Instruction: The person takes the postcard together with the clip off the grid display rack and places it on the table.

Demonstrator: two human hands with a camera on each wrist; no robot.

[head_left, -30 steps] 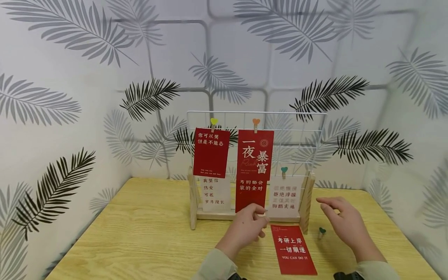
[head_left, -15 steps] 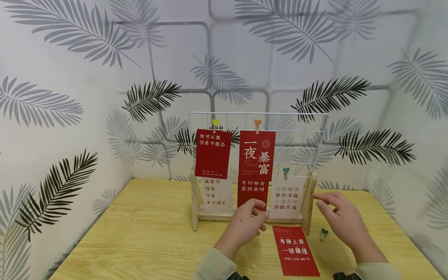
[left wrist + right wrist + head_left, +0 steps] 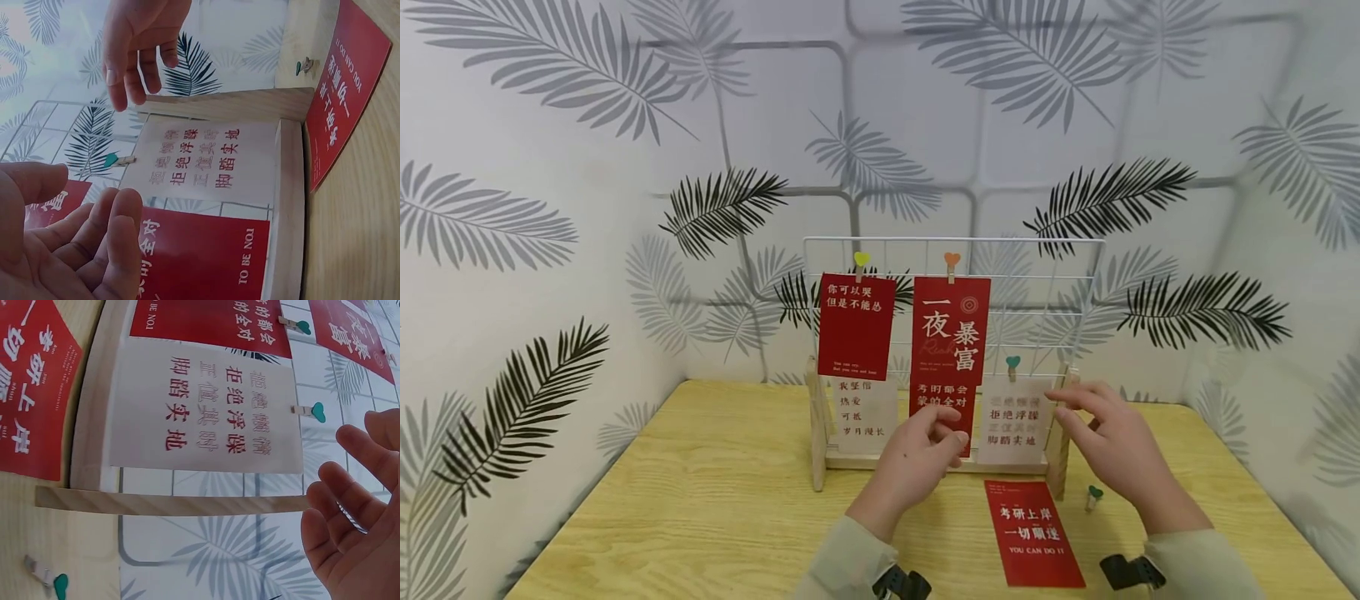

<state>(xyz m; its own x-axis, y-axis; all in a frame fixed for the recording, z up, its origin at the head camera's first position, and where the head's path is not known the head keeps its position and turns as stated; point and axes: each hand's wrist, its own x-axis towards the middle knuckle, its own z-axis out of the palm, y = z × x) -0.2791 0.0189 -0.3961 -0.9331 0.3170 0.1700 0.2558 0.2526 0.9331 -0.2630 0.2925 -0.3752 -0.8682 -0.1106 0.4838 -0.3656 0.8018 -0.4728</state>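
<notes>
In front of the middle of a white wire rack [image 3: 1037, 325], my left hand [image 3: 921, 458] hovers with loosely bent fingers and holds nothing. It covers part of the lower red card [image 3: 206, 256] in the head view. My right hand [image 3: 1112, 442] is raised at the rack's right wooden post, fingers relaxed and apart, nothing in them. Beside its fingertips hangs a white card [image 3: 206, 412] with red writing, held by a clothespin with a teal heart [image 3: 317, 412]. A red card [image 3: 1033, 571] lies flat on the table below, with a loose green-heart clothespin [image 3: 1093, 496] to its right.
Higher on the rack hang a red card [image 3: 856, 333] under a yellow-heart clothespin [image 3: 861, 261] and a longer red card [image 3: 940, 317] under an orange-heart one [image 3: 952, 261]. Another white card [image 3: 857, 437] hangs lower left. A leaf-patterned wall stands behind the wooden table [image 3: 700, 517].
Both hands have risen. My right hand has also moved left, its fingertips now overlapping the rack's right post. The cards and clothespins stay where they were.
</notes>
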